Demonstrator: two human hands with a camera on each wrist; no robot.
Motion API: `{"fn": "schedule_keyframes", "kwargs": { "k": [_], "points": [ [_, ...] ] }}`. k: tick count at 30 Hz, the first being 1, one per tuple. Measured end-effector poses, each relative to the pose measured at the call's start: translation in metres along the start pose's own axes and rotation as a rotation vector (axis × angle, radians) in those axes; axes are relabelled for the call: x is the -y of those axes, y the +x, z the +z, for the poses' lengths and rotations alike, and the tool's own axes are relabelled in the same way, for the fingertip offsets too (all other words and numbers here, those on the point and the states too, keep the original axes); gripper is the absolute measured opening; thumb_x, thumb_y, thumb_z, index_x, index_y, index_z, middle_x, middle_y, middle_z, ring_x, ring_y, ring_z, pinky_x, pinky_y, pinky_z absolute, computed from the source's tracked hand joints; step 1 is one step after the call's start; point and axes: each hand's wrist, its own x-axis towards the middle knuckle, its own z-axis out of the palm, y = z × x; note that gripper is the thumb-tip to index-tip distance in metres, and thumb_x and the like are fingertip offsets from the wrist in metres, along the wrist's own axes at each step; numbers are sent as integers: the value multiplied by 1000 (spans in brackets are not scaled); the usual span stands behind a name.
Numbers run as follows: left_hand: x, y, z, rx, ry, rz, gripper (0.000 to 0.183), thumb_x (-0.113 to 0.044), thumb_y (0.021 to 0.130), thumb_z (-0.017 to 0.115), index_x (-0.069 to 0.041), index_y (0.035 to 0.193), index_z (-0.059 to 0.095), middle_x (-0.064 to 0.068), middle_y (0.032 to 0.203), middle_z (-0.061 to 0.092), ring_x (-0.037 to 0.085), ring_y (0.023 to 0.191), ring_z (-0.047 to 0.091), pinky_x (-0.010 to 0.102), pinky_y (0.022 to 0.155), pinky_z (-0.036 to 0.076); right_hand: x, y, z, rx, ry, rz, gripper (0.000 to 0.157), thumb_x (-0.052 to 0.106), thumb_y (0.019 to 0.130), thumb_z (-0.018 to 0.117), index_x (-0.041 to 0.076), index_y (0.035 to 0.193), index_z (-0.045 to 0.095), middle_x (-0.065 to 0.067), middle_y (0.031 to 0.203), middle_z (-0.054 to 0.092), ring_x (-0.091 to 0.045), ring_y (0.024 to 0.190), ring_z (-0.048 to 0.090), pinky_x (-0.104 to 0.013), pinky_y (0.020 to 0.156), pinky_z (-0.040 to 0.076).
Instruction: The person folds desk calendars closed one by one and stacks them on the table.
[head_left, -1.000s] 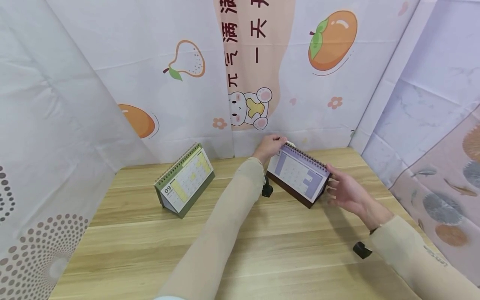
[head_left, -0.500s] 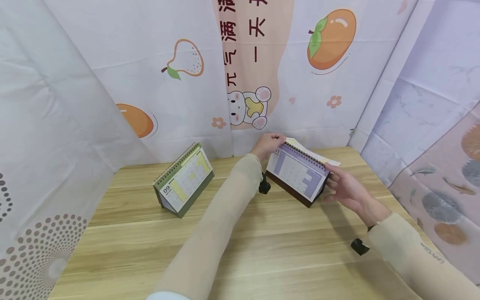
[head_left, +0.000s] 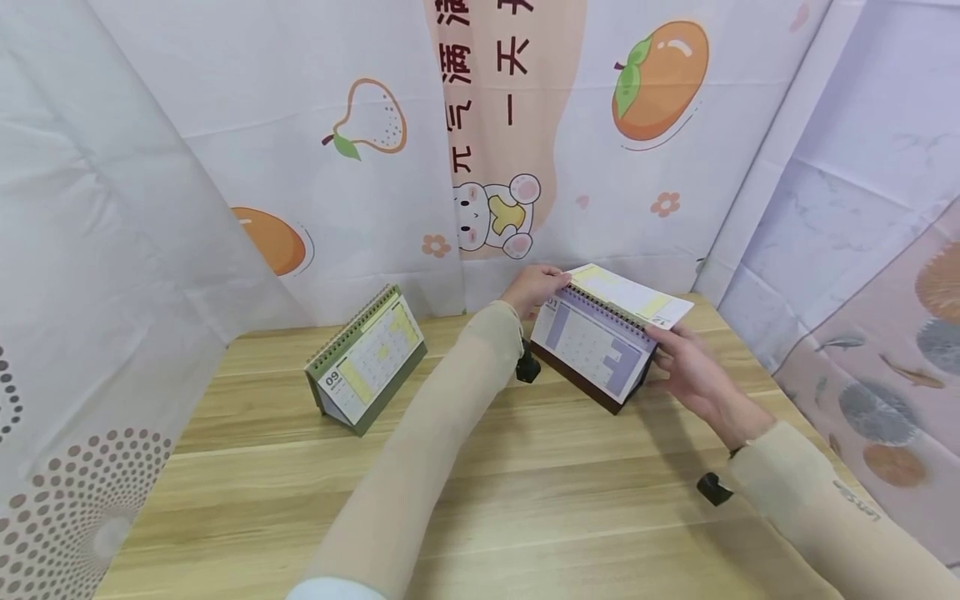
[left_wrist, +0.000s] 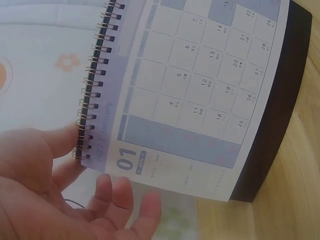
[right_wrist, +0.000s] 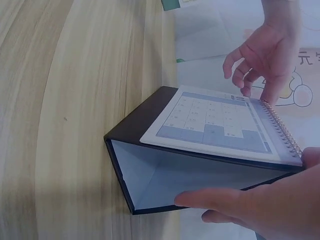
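A spiral-bound desk calendar with a purple January page and a dark brown base stands on the wooden table, angled at the back right. My left hand pinches its upper left corner, thumb on the wire binding in the left wrist view. At the upper right corner, my right hand grips with the thumb on the binding end; its other fingers extend beside the stand's open end. Behind the binding, a yellow-and-white page sticks up and out toward the wall.
A second desk calendar, green and yellow and showing 09, stands at the back left of the wooden table. Printed cloth with fruit and a cartoon animal hangs behind the table, with more cloth at the right.
Behind the binding, the yellow-and-white page has risen from almost hidden to widely visible. Both hands have stayed at the calendar's upper corners, and the calendar has barely moved.
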Motion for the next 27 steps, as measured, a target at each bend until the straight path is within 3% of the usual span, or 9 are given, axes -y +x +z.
{"fn": "schedule_keyframes", "kwargs": {
  "k": [8, 16, 21, 24, 27],
  "points": [
    [-1, -3, -1, -14, 4, -20, 33, -39, 104, 57, -21, 131, 68, 0, 115, 66, 28, 114, 58, 51, 97, 46, -1, 2, 2, -12, -38, -32, 34, 30, 107, 53, 25, 139, 41, 13, 119, 68, -14, 120, 51, -47, 93, 45],
    [1, -3, -2, 34, -49, -32, 36, -34, 106, 55, -23, 139, 62, 1, 123, 65, 31, 122, 56, 54, 104, 43, -3, -3, 2, -34, -39, -80, 38, 27, 106, 57, 28, 140, 38, 17, 114, 70, -7, 115, 56, -52, 102, 32],
    [1, -3, -4, 63, -63, -2, 35, -29, 106, 56, -23, 140, 61, -1, 119, 67, 27, 121, 58, 52, 105, 41, -2, -5, 1, -59, -40, -97, 38, 25, 105, 59, 28, 136, 36, 16, 114, 70, -6, 114, 55, -36, 89, 37],
    [2, -1, -5, 54, -86, 17, 32, -27, 106, 57, -21, 136, 64, -1, 112, 68, 24, 112, 59, 51, 105, 41, -1, -5, 2, -58, -48, -116, 49, 24, 105, 59, 24, 146, 33, 15, 117, 70, -7, 114, 56, -27, 79, 38],
    [2, 0, -5, 35, -110, 34, 29, -25, 105, 58, -20, 132, 66, -1, 106, 68, 22, 104, 58, 50, 104, 42, 0, -4, 4, -49, -53, -140, 62, 23, 105, 59, 17, 157, 26, 14, 119, 68, -8, 114, 56, -25, 77, 39]
  ]
}}
